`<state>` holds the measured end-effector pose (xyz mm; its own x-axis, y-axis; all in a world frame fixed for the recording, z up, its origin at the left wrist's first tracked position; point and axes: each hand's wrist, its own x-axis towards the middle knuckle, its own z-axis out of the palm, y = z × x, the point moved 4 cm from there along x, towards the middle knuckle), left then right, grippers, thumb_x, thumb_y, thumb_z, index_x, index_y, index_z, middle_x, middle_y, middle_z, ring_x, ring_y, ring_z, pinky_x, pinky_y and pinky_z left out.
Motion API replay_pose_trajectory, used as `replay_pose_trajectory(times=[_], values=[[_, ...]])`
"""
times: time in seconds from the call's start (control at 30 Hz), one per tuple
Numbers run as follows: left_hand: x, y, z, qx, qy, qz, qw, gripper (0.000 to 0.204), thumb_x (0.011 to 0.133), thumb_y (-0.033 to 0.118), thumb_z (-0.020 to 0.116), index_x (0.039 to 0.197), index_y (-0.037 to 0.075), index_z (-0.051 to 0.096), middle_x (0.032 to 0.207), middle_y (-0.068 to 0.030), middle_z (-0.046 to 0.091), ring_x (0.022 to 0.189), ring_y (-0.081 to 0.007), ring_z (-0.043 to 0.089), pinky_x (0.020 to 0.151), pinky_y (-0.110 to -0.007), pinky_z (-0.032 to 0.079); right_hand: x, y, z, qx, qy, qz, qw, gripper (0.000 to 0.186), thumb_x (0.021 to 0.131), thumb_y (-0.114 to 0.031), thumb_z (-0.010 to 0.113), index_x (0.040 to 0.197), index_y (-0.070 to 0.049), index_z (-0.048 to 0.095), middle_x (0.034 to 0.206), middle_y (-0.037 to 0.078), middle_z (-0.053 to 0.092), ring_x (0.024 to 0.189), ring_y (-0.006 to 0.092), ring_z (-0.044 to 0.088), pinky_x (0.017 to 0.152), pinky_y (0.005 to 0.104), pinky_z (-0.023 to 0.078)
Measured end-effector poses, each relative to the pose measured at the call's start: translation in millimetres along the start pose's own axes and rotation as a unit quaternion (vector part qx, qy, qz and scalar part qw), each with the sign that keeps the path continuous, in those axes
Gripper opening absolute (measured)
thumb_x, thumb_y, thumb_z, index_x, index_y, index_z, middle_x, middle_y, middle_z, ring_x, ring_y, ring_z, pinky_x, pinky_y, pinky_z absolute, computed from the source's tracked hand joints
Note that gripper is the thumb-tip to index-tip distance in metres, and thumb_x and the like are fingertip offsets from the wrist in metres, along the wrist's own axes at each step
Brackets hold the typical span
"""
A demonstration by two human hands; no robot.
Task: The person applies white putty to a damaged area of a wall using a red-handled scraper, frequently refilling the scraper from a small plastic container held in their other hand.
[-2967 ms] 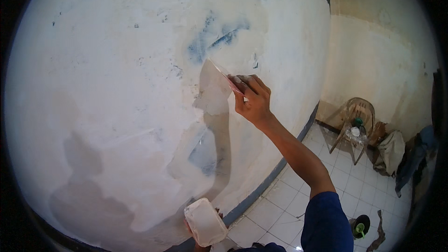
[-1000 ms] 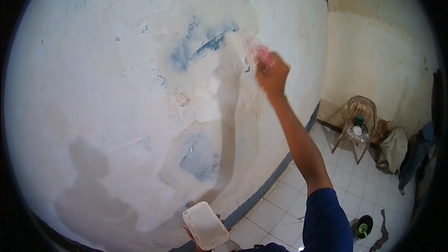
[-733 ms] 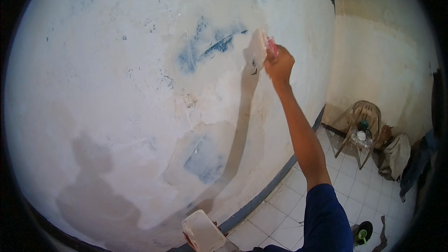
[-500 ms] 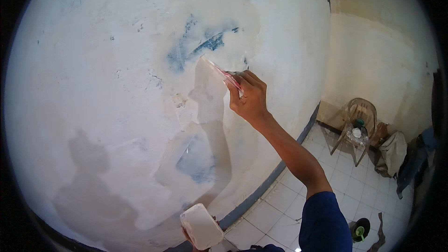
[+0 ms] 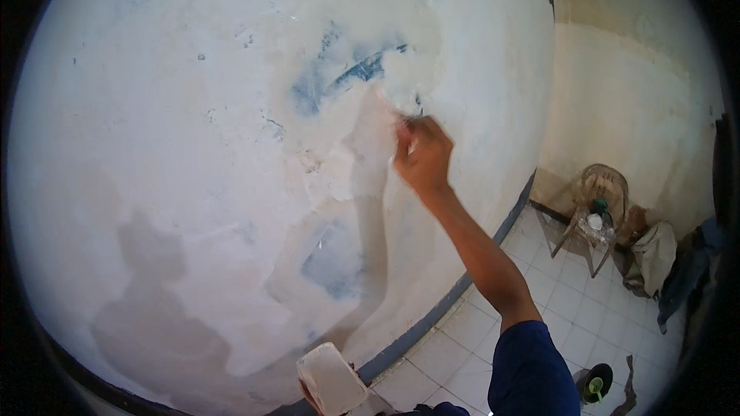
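Observation:
My right hand is raised against a pale, patchy wall, its fingers closed around a flat putty scraper. Motion blurs the scraper, so whether its edge touches the wall is hard to see. Just above it lies a bare blue patch, with whitish filler around it. A second bluish patch shows lower down. At the bottom, my left hand grips a whitish rectangular board from its left side; most of that hand is hidden behind the board.
A dark skirting band runs between wall and white floor tiles. Against the far wall stands a plastic chair with small items on it, beside a pale cloth. Lower right is a black bucket holding something green.
The view has shifted slightly, moving the wall rightward in the picture. The scraper has turned at the wrist, its far edge now nearer my hand and blurred. The board is still in my left hand.

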<state>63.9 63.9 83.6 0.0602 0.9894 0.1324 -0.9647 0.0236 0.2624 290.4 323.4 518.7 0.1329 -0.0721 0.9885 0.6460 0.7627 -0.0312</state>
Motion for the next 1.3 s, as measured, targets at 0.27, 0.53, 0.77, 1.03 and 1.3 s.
replay_pose_trajectory(times=[0.27,0.53,0.77,1.03,1.3], values=[[12,6,34,0.122,0.026,-0.026,0.992,0.108,0.073,0.087,0.042,0.154,0.020,0.020,0.146,-0.0239,0.039,0.128,-0.0468,0.044,0.102,-0.071,0.032,22,41,-13,-0.067,0.003,0.074,0.995,0.011,0.079,-0.006,0.067,0.090,-0.006,0.071,0.076,0.012,0.063,0.071,0.0325,0.062,0.064,0.0412,0.051],[-15,9,-11,-0.017,-0.045,-0.010,0.999,0.107,0.075,0.085,0.045,0.154,0.016,0.024,0.147,-0.0206,0.042,0.127,-0.0429,0.047,0.101,-0.062,0.039,35,59,2,-0.094,0.060,0.001,0.994,0.006,0.075,-0.003,0.065,0.080,-0.004,0.068,0.074,0.015,0.063,0.069,0.0362,0.061,0.061,0.0425,0.050],[1,16,45,0.036,0.058,-0.051,0.996,0.108,0.073,0.088,0.040,0.154,0.020,0.021,0.145,-0.0240,0.040,0.128,-0.0477,0.044,0.103,-0.072,0.030,-2,-52,0,0.103,-0.034,-0.058,0.992,0.019,0.079,0.002,0.064,0.095,-0.004,0.071,0.083,0.013,0.068,0.072,0.0300,0.063,0.065,0.0362,0.052],[-9,13,29,-0.121,-0.001,-0.078,0.990,0.104,0.074,0.087,0.041,0.154,0.022,0.022,0.145,-0.0223,0.041,0.130,-0.0465,0.043,0.101,-0.076,0.028,17,29,-13,-0.117,0.025,0.093,0.988,0.004,0.078,-0.001,0.064,0.082,-0.002,0.065,0.072,0.015,0.061,0.071,0.0358,0.061,0.062,0.0416,0.049],[-23,25,62,0.191,0.074,-0.019,0.979,0.105,0.073,0.087,0.041,0.154,0.023,0.022,0.146,-0.0204,0.041,0.130,-0.0443,0.043,0.102,-0.077,0.026,-22,-134,9,0.111,-0.071,-0.032,0.991,0.016,0.076,0.004,0.064,0.089,-0.004,0.070,0.076,0.010,0.061,0.068,0.0297,0.059,0.060,0.0382,0.050]])
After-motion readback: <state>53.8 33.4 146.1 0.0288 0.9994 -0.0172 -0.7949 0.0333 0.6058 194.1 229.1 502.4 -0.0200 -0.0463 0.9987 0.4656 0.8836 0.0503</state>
